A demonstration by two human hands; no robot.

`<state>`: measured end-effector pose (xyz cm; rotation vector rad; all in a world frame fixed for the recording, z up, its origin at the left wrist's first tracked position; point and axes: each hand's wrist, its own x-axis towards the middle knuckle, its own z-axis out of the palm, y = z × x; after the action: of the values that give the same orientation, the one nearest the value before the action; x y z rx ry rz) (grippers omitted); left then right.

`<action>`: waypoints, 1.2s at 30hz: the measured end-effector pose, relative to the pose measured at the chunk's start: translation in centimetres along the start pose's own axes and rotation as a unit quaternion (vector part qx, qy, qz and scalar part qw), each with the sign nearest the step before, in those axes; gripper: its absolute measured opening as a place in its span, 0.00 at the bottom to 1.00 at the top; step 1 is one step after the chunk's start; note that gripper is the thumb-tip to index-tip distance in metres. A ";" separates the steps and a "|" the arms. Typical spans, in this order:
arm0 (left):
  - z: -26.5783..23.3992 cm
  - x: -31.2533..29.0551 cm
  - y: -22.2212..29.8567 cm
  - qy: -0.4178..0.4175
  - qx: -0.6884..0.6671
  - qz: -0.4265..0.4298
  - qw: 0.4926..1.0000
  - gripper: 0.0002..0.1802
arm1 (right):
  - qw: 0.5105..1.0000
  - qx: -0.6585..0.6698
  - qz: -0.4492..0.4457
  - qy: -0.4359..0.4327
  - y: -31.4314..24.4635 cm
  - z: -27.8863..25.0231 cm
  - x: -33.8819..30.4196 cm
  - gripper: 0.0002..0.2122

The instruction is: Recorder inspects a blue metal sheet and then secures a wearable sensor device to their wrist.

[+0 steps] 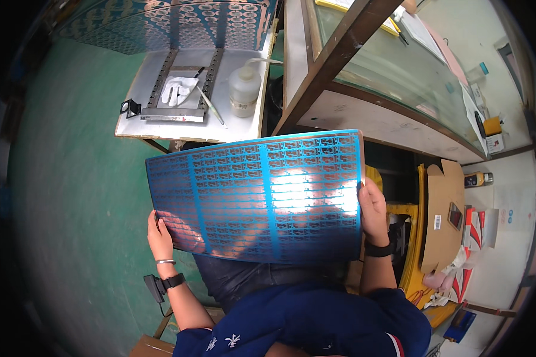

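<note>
A large printed circuit board panel (232,184), copper with a blue pattern of repeated small blocks, is held tilted above my lap. My left hand (159,238) grips its left edge near the lower corner, fingers closed round the edge. On the opposite edge, my right hand (372,211) is closed with the thumb near the face. Bright light glares off the panel's right half. The fingers behind the panel are hidden.
Ahead stands a small white table (134,122) with a metal rack (173,114), a white glove (178,90), a pen-like tool (211,107), a magnifier (130,108) and a wash bottle (244,92). More patterned panels (220,24) stand behind. A glass-topped bench (393,89) and cardboard box (443,220) are at right.
</note>
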<state>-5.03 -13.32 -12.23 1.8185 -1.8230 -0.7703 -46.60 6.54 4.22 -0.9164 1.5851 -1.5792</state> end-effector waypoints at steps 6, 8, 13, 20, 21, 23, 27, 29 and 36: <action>0.4 -0.3 0.4 0.010 0.031 0.015 0.999 0.21 | 0.999 -0.030 0.006 0.031 -0.3 0.4 0.2 0.21; 0.4 -0.3 0.4 0.011 0.033 0.012 0.999 0.21 | 0.997 -0.011 -0.025 0.067 0.3 0.4 0.3 0.22; 0.0 -0.4 0.4 0.014 0.034 0.009 0.999 0.21 | 0.997 -0.010 -0.023 0.077 0.1 0.5 0.7 0.23; -0.9 -0.4 0.1 0.043 -0.036 0.000 0.998 0.19 | 0.996 -0.013 -0.010 0.083 -0.5 1.0 1.0 0.23; -1.2 -0.4 0.4 0.041 -0.063 -0.019 0.997 0.18 | 0.996 -0.013 -0.009 0.083 -0.5 1.0 1.0 0.23; -1.4 -0.1 -0.9 0.049 -0.075 -0.005 0.996 0.18 | 0.996 -0.029 -0.002 0.079 -0.4 0.7 1.0 0.22; -1.7 0.3 -1.8 0.028 -0.173 -0.032 0.984 0.17 | 0.997 -0.046 -0.007 0.066 -0.8 0.2 1.4 0.19; -2.0 0.3 -1.7 0.030 -0.222 -0.042 0.974 0.16 | 0.997 -0.046 0.020 0.058 -1.2 -0.7 1.7 0.16; -3.4 0.7 3.2 0.008 -0.318 -0.080 0.945 0.14 | 0.993 -0.099 0.005 0.059 -3.3 -2.8 1.8 0.16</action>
<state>-5.18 -14.32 -7.68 1.5297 -1.2138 -1.2276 -49.95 6.35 7.57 -0.9320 1.8516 -1.5123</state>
